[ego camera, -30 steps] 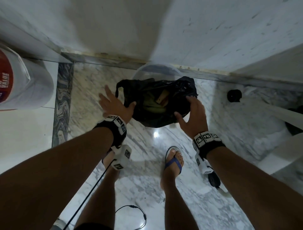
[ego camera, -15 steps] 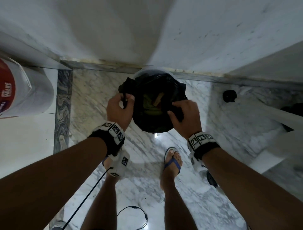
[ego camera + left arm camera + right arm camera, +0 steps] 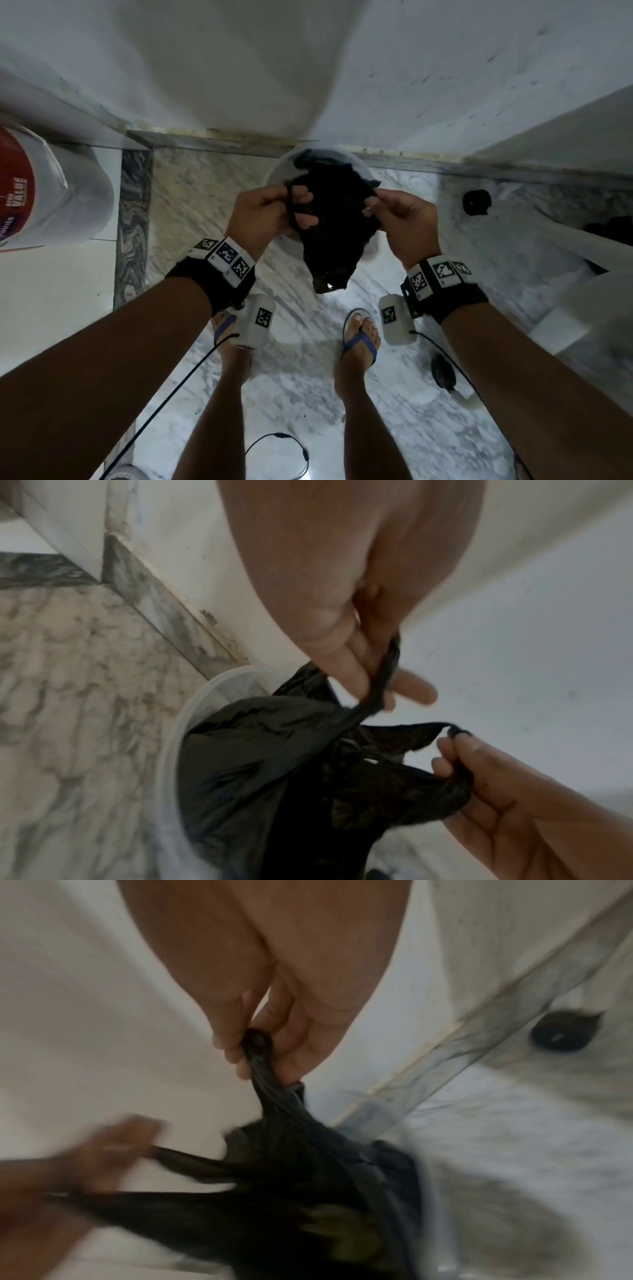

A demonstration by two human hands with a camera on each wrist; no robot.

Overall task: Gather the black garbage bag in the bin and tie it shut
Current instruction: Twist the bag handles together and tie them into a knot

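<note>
The black garbage bag point(image 3: 330, 226) hangs partly lifted out of a pale translucent bin point(image 3: 274, 174) that stands against the wall. My left hand point(image 3: 274, 209) holds the bag's left handle loop point(image 3: 380, 685) round its fingers. My right hand point(image 3: 394, 212) pinches the right handle, bunched into a strand point(image 3: 263, 1064), between thumb and fingers. The two hands pull the handles apart above the bag's mouth. The bag's body point(image 3: 260, 772) still sits inside the bin rim point(image 3: 192, 712). Its contents are mostly hidden.
A large white bucket with a red label point(image 3: 41, 188) stands at the left. A small black round object point(image 3: 476, 202) lies on the marble floor at the right. My sandalled feet point(image 3: 359, 339) stand just before the bin. Cables point(image 3: 274, 442) trail on the floor.
Both hands went from open beside the bag to gripping its handles. The bag's mouth has been drawn together and lifted, showing the pale bin rim behind it.
</note>
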